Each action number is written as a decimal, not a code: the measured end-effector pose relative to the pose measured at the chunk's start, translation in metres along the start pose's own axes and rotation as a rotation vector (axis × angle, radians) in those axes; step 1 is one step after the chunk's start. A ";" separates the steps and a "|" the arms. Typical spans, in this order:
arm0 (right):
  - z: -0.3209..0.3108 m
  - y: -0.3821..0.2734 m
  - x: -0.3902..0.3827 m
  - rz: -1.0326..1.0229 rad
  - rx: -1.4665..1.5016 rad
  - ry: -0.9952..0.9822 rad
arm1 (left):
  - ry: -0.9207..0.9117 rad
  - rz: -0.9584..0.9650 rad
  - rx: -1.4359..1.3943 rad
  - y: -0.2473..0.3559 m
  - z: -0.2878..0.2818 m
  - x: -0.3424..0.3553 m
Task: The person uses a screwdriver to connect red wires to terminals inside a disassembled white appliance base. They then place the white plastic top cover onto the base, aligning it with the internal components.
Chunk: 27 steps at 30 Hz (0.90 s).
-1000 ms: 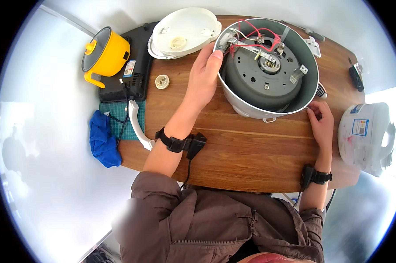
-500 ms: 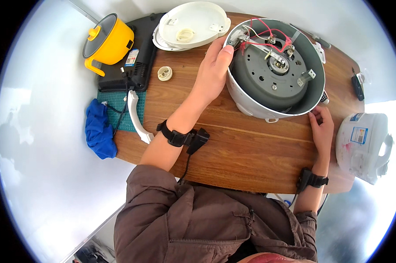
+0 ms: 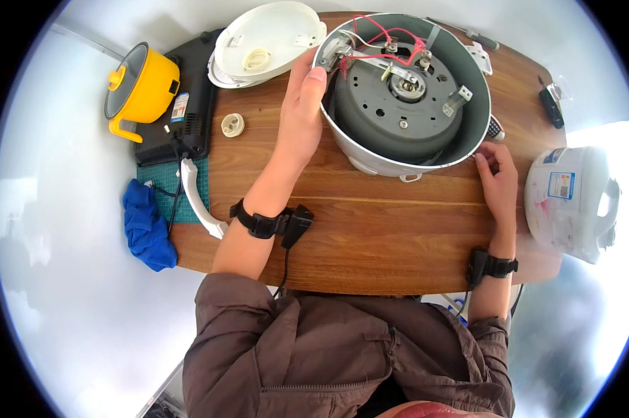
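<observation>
My left hand point(image 3: 302, 115) grips the left rim of a grey-white cooker body point(image 3: 373, 153) with its bottom cover off, exposing a dark metal plate point(image 3: 356, 104) with holes, brackets and red and white wires point(image 3: 419, 43). My right hand point(image 3: 494, 177) is at the lower right rim with fingers curled; whatever is between its fingertips is too small to make out. Two white plastic covers point(image 3: 272, 38) lie stacked left of the body, with a small cream round part point(image 3: 232, 124) below them.
A yellow pot point(image 3: 147, 90) sits on a black appliance point(image 3: 196, 76) at left. A green mat point(image 3: 196, 177), white handle point(image 3: 197, 195) and blue cloth point(image 3: 147, 223) lie below. A white cooker point(image 3: 565, 209) stands right; a screwdriver point(image 3: 488, 40) and black tool point(image 3: 551, 108) are behind.
The whole view has shifted, with the scene appearing further left. Both hands stay at the same places on the cooker body's rim, with little visible movement relative to it.
</observation>
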State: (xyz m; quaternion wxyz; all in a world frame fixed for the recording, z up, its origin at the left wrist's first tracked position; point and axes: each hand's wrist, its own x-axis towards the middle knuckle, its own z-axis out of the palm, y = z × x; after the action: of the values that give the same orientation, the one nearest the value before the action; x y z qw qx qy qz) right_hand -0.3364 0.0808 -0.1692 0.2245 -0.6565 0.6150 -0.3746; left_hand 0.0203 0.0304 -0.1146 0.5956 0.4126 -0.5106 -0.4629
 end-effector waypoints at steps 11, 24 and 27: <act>-0.005 -0.152 0.024 -0.823 -0.422 0.138 | -0.054 -0.007 -0.060 -0.001 -0.001 0.003; 0.011 -0.171 0.032 -0.825 -0.556 -0.043 | -0.045 -0.009 -0.011 0.001 -0.002 0.001; 0.013 -0.170 0.036 -0.830 -0.540 -0.046 | -0.044 -0.008 0.002 0.001 -0.003 0.000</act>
State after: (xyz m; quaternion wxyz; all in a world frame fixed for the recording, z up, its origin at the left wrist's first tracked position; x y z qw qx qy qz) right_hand -0.2189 0.0680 -0.0409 -0.1083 -0.8888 0.3718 -0.2450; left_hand 0.0230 0.0302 -0.1142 0.5820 0.4047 -0.5226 -0.4737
